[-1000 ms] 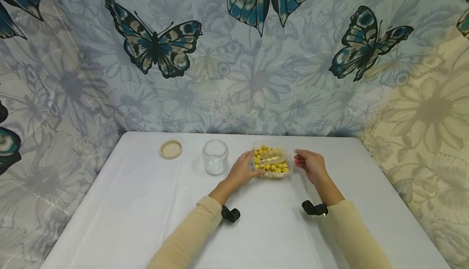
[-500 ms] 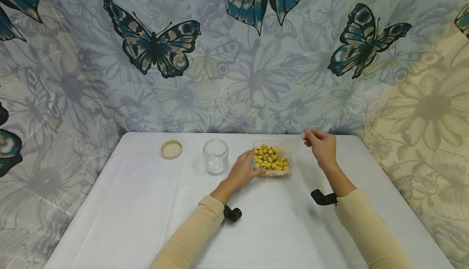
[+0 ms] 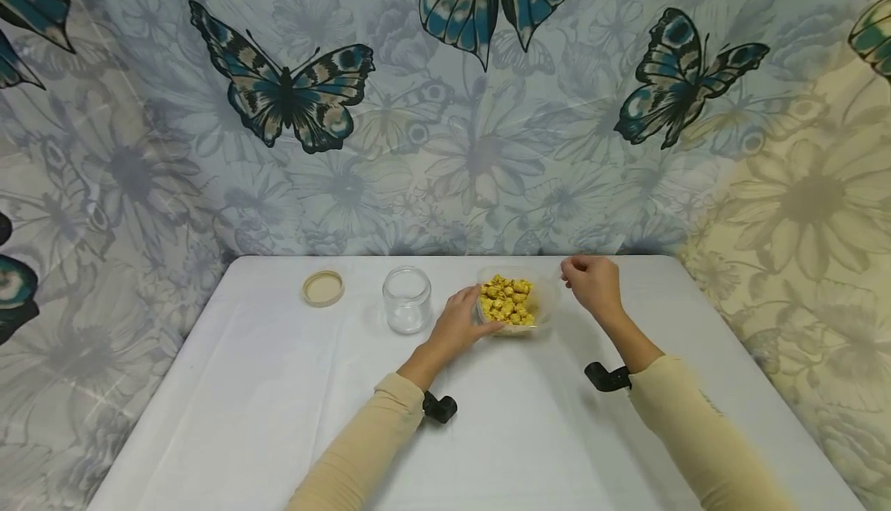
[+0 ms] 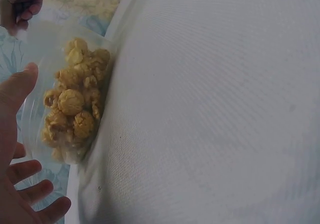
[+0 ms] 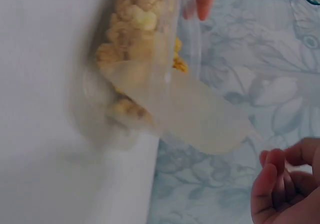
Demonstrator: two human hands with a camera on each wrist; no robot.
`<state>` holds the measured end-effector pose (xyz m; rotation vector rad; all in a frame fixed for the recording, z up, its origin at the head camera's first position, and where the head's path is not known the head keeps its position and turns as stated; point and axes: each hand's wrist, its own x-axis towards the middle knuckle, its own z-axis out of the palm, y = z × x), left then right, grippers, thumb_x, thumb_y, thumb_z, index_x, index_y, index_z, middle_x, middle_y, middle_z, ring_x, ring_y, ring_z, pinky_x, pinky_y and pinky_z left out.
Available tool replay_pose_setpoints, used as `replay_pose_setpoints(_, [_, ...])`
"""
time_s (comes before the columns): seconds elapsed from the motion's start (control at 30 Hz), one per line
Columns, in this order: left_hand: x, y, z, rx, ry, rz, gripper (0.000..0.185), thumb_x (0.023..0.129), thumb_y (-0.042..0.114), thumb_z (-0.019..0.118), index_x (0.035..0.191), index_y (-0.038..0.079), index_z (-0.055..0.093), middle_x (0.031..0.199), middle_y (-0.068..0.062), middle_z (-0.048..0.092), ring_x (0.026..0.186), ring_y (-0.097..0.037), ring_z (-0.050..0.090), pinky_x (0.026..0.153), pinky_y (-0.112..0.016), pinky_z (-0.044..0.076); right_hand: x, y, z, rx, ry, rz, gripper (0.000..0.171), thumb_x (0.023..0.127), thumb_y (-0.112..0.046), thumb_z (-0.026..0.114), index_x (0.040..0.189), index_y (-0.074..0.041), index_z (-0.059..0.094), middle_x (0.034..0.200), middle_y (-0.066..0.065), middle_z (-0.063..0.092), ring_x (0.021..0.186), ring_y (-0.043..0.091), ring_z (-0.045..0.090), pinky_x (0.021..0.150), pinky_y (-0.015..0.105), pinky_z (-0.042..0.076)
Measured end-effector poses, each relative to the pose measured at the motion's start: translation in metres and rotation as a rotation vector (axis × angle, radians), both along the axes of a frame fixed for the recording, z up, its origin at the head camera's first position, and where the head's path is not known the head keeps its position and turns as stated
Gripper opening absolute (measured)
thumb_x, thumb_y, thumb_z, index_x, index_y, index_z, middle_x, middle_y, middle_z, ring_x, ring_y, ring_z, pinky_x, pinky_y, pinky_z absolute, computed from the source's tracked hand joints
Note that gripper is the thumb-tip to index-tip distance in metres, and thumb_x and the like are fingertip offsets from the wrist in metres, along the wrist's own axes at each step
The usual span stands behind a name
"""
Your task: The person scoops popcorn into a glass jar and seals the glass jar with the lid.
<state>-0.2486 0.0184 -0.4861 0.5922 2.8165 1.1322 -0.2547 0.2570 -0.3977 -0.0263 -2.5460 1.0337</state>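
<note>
A clear plastic tub of yellow popcorn (image 3: 510,302) (image 4: 75,97) (image 5: 130,39) sits at the far middle of the white table (image 3: 278,418). My left hand (image 3: 459,321) (image 4: 10,149) grips the tub's left end, thumb on one side and fingers on the other. The tub's clear lid (image 5: 200,114) leans up off the rim toward my right hand (image 3: 590,283) (image 5: 282,184). That hand hovers at the tub's far right corner with curled fingers. The lid's corner ends just short of them in the blurred right wrist view, so a pinch cannot be confirmed.
An empty glass jar (image 3: 407,300) stands left of the tub, and its tan round lid (image 3: 323,287) lies further left. A butterfly-print cloth (image 3: 445,148) hangs right behind the table's far edge. Black wrist cameras (image 3: 438,407) sit on both forearms.
My right hand lifted the clear lid up off the tub, then came down and left toward the tub's far right corner. The left hand stayed on the tub.
</note>
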Motion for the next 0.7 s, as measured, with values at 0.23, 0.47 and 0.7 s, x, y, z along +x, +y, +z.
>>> replay_pose_setpoints(0.23, [-0.003,0.002,-0.003,-0.003,0.015,0.0,0.088,0.086,0.055,0.066,0.153,0.009,0.031,0.154,-0.012,0.037,0.142,-0.033,0.035,0.115,-0.047,0.035,-0.003,-0.006,-0.017,-0.274,-0.086,-0.14,0.029,0.091,-0.01,0.052,0.092,0.01,0.073,0.057,-0.001,0.063,0.044,-0.002,0.055,0.048,0.013,0.05])
replay_pose_setpoints(0.47, [-0.003,0.003,-0.003,-0.011,0.018,-0.001,0.088,0.086,0.056,0.066,0.153,0.009,0.031,0.154,-0.013,0.038,0.142,-0.033,0.035,0.115,-0.047,0.035,-0.003,-0.005,-0.027,-0.504,-0.218,-0.18,0.031,0.096,-0.01,0.052,0.112,0.014,0.065,0.061,-0.009,0.057,0.05,-0.003,0.056,0.052,0.013,0.052])
replay_pose_setpoints(0.7, [-0.003,0.002,-0.001,-0.006,0.02,0.001,0.088,0.086,0.055,0.066,0.152,0.009,0.032,0.154,-0.013,0.038,0.142,-0.034,0.035,0.115,-0.048,0.035,-0.003,-0.006,-0.04,-0.748,-0.343,-0.19,0.037,0.098,-0.009,0.052,0.126,0.014,0.055,0.064,-0.007,0.06,0.054,0.001,0.059,0.055,0.016,0.055])
